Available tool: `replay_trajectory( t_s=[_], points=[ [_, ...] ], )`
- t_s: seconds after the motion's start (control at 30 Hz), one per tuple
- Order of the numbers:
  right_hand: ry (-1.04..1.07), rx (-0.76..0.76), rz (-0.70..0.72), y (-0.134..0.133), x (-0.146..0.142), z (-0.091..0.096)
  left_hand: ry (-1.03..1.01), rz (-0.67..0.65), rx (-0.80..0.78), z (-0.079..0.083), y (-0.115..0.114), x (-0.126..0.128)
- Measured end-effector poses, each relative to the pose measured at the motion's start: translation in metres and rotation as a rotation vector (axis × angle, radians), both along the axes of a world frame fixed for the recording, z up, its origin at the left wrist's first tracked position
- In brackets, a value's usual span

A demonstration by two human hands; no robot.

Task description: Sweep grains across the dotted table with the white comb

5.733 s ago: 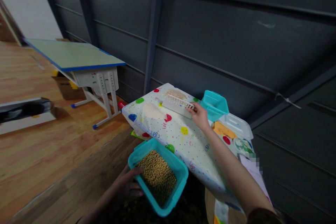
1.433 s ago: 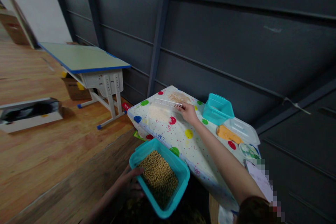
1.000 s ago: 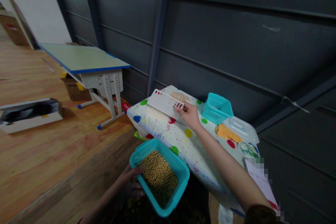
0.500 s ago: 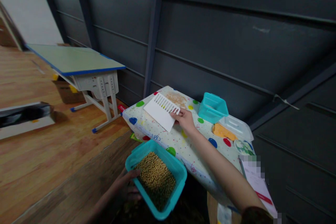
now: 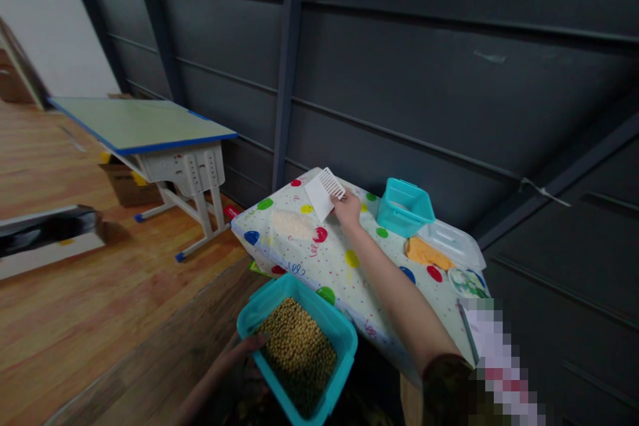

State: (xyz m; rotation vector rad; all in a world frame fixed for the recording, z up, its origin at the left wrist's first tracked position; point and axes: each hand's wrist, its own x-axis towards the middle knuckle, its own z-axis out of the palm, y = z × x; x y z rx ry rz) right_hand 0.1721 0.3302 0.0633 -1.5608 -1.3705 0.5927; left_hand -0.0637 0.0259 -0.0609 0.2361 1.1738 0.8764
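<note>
My left hand point(image 5: 234, 356) grips the near left side of a turquoise plastic box point(image 5: 338, 329), its thumb over the rim. Yellow soybeans point(image 5: 294, 339) lie in the box, with darker green beans at the near end. My right hand point(image 5: 347, 208) is closed on the edge of a flat white slotted scraper point(image 5: 319, 195), held tilted over the far part of the table. Left of the scraper, a pale heap of rice-like grains point(image 5: 292, 223) lies on the balloon-patterned tablecloth point(image 5: 329, 266).
At the table's back right stands another turquoise box point(image 5: 407, 208). Beside it lie a clear lid point(image 5: 456, 246), an orange cloth point(image 5: 426, 253) and a green-and-white package point(image 5: 466, 283). A dark panelled wall point(image 5: 424, 80) borders the table. A green-topped desk point(image 5: 144, 123) stands left.
My right hand has moved the scraper back and to the right and turned it. The pale heap is uncovered, and the brownish grains behind are now hidden. My left hand stays on the box.
</note>
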Motion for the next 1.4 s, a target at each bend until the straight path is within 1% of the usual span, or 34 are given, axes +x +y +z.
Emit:
replay_trajectory(
  t_s=[0.1,0.17,0.33,0.5,0.77,0.93,1.0,1.07,1.17,1.27,1.33,1.4],
  points=[
    [-0.077,-0.022,-0.022,0.003,-0.002,-0.007,0.045,0.001,0.021,-0.001,0.000,0.001],
    [-0.110,0.005,-0.048,0.005,0.003,-0.010,0.026,0.011,0.021,-0.002,0.000,0.002],
    [-0.083,0.092,-0.114,0.001,0.024,-0.013,0.016,0.019,0.003,-0.004,0.001,0.003],
    [-0.091,0.090,-0.182,-0.010,0.046,-0.012,0.020,-0.002,0.027,-0.007,0.002,0.002],
    [-0.058,0.091,-0.185,-0.027,0.074,-0.011,0.015,-0.043,0.043,-0.018,0.004,-0.001],
    [-0.030,0.195,-0.146,-0.031,0.083,-0.007,0.022,-0.033,0.024,-0.019,0.003,0.000],
    [-0.017,0.209,-0.129,-0.028,0.078,-0.004,0.028,-0.034,0.017,-0.022,0.004,0.000],
    [-0.005,0.193,-0.121,-0.022,0.065,0.000,0.025,-0.031,0.009,-0.025,0.004,-0.001],
    [0.016,0.156,-0.113,-0.012,0.036,0.003,0.024,-0.041,-0.004,-0.031,0.005,-0.003],
    [0.012,0.090,-0.105,-0.004,0.007,0.002,0.025,-0.061,-0.014,-0.034,0.006,-0.006],
    [-0.025,0.045,-0.126,-0.003,-0.002,0.000,0.023,-0.062,-0.026,-0.033,0.006,-0.007],
    [-0.075,0.024,-0.150,-0.005,-0.001,-0.003,0.016,-0.054,-0.033,-0.031,0.005,-0.007]
  ],
)
